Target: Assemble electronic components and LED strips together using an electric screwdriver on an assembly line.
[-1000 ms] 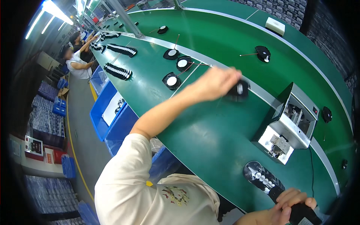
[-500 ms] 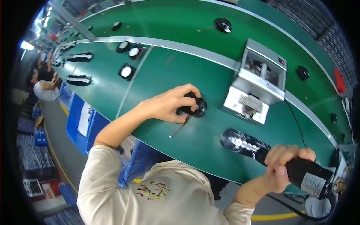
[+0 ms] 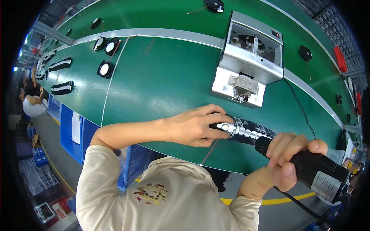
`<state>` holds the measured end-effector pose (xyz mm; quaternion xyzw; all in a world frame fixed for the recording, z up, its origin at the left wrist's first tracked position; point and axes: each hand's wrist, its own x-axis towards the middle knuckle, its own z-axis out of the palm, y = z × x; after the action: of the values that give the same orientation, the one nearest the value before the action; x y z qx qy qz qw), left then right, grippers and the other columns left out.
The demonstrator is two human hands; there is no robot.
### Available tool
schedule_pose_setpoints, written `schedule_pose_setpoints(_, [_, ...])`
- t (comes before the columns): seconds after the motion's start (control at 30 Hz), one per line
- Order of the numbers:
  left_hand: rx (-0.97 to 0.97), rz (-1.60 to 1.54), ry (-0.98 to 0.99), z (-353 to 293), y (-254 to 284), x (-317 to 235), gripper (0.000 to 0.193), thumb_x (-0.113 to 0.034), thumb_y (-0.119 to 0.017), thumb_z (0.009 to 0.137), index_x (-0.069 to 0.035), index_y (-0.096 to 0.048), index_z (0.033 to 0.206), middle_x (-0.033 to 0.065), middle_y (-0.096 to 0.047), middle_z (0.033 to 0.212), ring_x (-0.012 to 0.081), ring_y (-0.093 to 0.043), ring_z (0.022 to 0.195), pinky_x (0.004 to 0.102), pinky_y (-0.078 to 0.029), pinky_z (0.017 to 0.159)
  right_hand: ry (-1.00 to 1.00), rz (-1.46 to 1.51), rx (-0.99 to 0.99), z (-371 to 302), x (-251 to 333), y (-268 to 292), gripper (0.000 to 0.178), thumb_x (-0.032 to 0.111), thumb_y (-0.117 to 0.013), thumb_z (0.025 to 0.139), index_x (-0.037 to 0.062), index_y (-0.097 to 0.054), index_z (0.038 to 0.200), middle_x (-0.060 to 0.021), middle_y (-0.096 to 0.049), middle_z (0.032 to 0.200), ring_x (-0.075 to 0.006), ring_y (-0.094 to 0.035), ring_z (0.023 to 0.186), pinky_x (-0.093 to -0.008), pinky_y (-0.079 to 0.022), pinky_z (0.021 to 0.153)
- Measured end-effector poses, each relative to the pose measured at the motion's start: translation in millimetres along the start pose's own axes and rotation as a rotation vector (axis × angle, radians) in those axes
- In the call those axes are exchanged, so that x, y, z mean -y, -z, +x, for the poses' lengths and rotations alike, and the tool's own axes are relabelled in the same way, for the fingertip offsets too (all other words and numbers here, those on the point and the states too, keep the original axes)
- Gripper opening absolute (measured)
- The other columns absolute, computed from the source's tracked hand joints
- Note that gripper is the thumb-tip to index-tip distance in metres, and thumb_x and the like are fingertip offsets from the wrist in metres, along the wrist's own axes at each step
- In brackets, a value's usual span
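My left hand (image 3: pixel 192 127) lies on the green bench (image 3: pixel 162 84) near its front edge, fingers closed over a small black part (image 3: pixel 216 125) that is mostly hidden. A thin red wire (image 3: pixel 210 152) trails from under it toward the edge. My right hand (image 3: pixel 287 158) grips a black electric screwdriver (image 3: pixel 318 175), tilted low, with its bright silver tip (image 3: pixel 225 126) against the part by my left fingertips. Beneath the driver's shaft lies a dark ribbed strip with silver spots (image 3: pixel 250 133).
A silver box-shaped machine (image 3: pixel 250 57) stands just behind my hands, its cable running right. Black round parts with white centres (image 3: pixel 105 69) and black ribbed strips (image 3: pixel 61 87) lie at the far left. Blue bins (image 3: pixel 71 127) sit below the bench, and another person (image 3: pixel 32 104) works farther left.
My left hand has drawn the black part back across the bench to the front edge. My right hand has swung the screwdriver in until its tip meets the part.
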<state>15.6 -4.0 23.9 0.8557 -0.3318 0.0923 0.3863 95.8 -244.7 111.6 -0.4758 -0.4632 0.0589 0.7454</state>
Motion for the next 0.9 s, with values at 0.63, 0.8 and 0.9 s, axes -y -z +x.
schedule_pose_setpoints(0.63, [-0.091, -0.002, -0.049, -9, -24, 18, 0.024, -0.013, -0.072, 0.073, -0.013, -0.067, 0.096, 0.0118, -0.052, 0.115, 0.0347, -0.054, 0.107, 0.0431, -0.05, 0.094, 0.029, -0.178, -0.268, 84, -46, -37, 0.049, 0.007, -0.052, 0.085, 0.0085, -0.041, 0.133, -0.002, -0.041, 0.072, -0.0104, -0.039, 0.05, -0.0297, -0.038, 0.051])
schedule_pose_setpoints(0.8, [-0.102, 0.012, -0.041, -10, -22, 20, 0.021, -0.012, -0.07, 0.074, -0.015, -0.07, 0.095, 0.0098, -0.054, 0.113, 0.0321, -0.056, 0.108, 0.042, -0.05, 0.095, -0.048, -0.277, -0.21, 89, -60, -36, 0.047, 0.006, -0.051, 0.084, 0.008, -0.042, 0.13, -0.0017, -0.041, 0.07, -0.0102, -0.038, 0.049, -0.0298, -0.039, 0.051])
schedule_pose_setpoints(0.9, [-0.092, -0.011, -0.009, -13, -22, 20, 0.021, -0.014, -0.073, 0.076, -0.017, -0.07, 0.097, 0.0086, -0.055, 0.114, 0.0327, -0.057, 0.111, 0.044, -0.051, 0.098, -0.101, -0.204, -0.151, 92, -58, -34, 0.046, 0.007, -0.053, 0.084, 0.0089, -0.042, 0.129, -0.0007, -0.041, 0.069, -0.01, -0.039, 0.048, -0.0293, -0.039, 0.051])
